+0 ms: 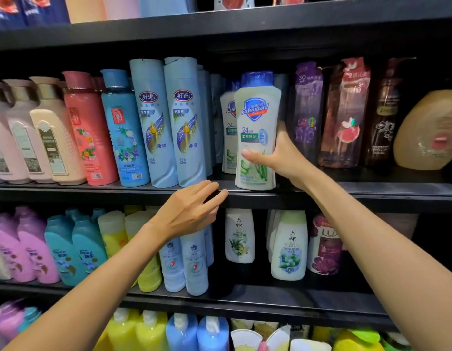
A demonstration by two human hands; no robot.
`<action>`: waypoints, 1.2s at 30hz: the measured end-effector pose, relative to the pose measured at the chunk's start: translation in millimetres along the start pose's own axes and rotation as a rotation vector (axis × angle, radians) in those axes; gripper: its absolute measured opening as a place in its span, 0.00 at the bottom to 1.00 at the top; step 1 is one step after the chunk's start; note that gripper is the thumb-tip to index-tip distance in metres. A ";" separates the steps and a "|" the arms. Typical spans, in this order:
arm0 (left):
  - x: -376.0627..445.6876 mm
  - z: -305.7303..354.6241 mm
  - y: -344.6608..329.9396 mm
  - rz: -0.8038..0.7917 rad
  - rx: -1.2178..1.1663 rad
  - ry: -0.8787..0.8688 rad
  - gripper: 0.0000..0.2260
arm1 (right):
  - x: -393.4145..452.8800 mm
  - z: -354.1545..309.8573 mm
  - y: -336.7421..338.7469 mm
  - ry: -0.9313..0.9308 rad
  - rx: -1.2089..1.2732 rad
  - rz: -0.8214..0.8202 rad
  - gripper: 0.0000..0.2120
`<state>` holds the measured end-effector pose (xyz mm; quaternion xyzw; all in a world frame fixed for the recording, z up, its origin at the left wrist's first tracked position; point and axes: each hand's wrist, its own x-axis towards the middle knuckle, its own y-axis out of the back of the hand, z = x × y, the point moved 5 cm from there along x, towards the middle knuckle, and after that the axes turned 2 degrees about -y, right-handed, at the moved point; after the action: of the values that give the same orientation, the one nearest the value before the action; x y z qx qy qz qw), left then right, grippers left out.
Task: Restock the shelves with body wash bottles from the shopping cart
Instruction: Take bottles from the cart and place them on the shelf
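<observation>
Here, right hand [283,158]: grips bottle [256,133], upright at the shelf [346,196] front edge.
Left hand [192,209]: fingers relaxed, touching that edge.

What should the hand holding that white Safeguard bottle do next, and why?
Probably slide the Safeguard bottle back a little, then let go. The right hand grips it upright at the shelf's front edge, just ahead of a matching bottle.

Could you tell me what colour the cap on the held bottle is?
Blue cap, seen in the head view.
</observation>
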<state>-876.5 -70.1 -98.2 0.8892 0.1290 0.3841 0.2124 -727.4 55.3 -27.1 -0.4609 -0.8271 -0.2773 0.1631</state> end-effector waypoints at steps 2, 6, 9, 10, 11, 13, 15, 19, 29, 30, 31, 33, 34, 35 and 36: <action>-0.5 -0.5 -0.6 -0.007 0.001 0.006 0.11 | -8.5 6.3 12.4 -0.046 -0.095 0.130 0.32; -0.2 -0.6 -1.3 -0.020 -0.004 0.015 0.11 | -14.6 7.3 18.5 -0.017 -0.301 0.259 0.25; 0.3 0.5 0.0 -0.023 -0.002 0.028 0.12 | -7.5 -0.4 5.7 0.011 -0.393 0.256 0.23; 0.6 0.8 0.4 -0.025 0.001 0.035 0.12 | -4.7 -1.5 0.9 0.011 -0.406 0.250 0.22; 0.8 1.2 0.7 -0.027 0.004 0.042 0.12 | -2.1 -2.2 -3.1 0.009 -0.411 0.249 0.22; 0.9 1.9 1.1 -0.030 0.008 0.052 0.12 | 2.9 -2.4 -9.0 0.006 -0.422 0.247 0.23; 0.8 2.4 1.7 -0.034 0.007 0.060 0.13 | 6.4 -2.0 -12.4 0.000 -0.442 0.247 0.24; 1.0 2.6 2.7 -0.041 0.007 0.075 0.13 | 10.4 0.9 -13.2 -0.022 -0.473 0.260 0.24; -0.3 2.4 1.9 -0.061 -0.006 0.101 0.13 | 12.5 2.2 -17.0 -0.045 -0.418 0.205 0.24; -0.4 2.5 1.9 -0.063 -0.006 0.102 0.13 | 12.8 2.0 -17.1 -0.046 -0.415 0.196 0.24; -0.2 2.4 2.1 -0.063 -0.004 0.103 0.13 | 13.3 1.6 -16.6 -0.047 -0.413 0.187 0.23; 0.3 2.1 2.1 -0.060 -0.002 0.104 0.13 | 15.0 1.1 -15.5 -0.050 -0.410 0.167 0.23; 0.4 2.0 2.1 -0.059 -0.004 0.103 0.13 | 15.9 1.2 -14.9 -0.052 -0.407 0.155 0.23; 0.3 2.0 1.9 -0.059 -0.007 0.102 0.13 | 16.5 1.3 -14.5 -0.054 -0.406 0.144 0.23; 0.2 2.1 1.7 -0.061 -0.008 0.100 0.13 | 17.0 1.6 -14.0 -0.056 -0.407 0.139 0.23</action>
<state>-874.7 -72.2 -98.6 0.8637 0.1649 0.4221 0.2206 -748.2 61.8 -23.7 -0.5477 -0.7246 -0.4137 0.0626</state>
